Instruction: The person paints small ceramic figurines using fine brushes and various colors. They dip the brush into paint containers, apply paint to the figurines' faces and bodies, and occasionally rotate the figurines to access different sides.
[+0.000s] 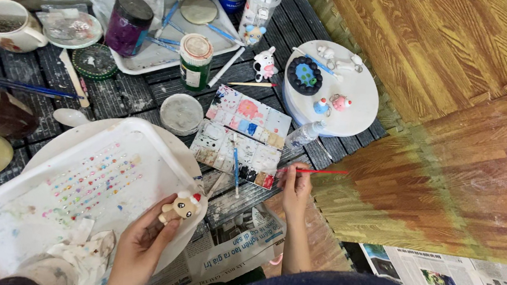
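Fingers of our left hand (141,244) are clamped around a small tan figurine (180,207) with a red spot on its head, held just over the near edge of a white tray (38,205). Rows of tiny coloured gems (95,183) are stuck to the tray, and crumpled, paint-stained tissue (85,249) lies at its near end.

Our right hand (295,189) is closed on a thin red-handled brush (322,172), pinched between thumb and fingertips; the handle points to our right, and the bristle end is hidden by the fingers at the near corner of the paint palette (242,139). A blue-handled brush (235,166) lies across that palette, which is made of two white sections with many stained wells.

Beyond the palette we see a green paint jar (195,61), a dark purple jar (128,24) and a flat round grey lid (181,113) on the dark slatted desk (121,93). To our right sits a round white stand (358,102) carrying a black ring-shaped piece with a blue and green middle (304,75) and a few small painted figures (332,103). A little cow figure (265,64) stands beside it. A mug (11,25) sits at the far left. Newspaper (232,247) lies under our forearms on the woven floor mat (441,142).
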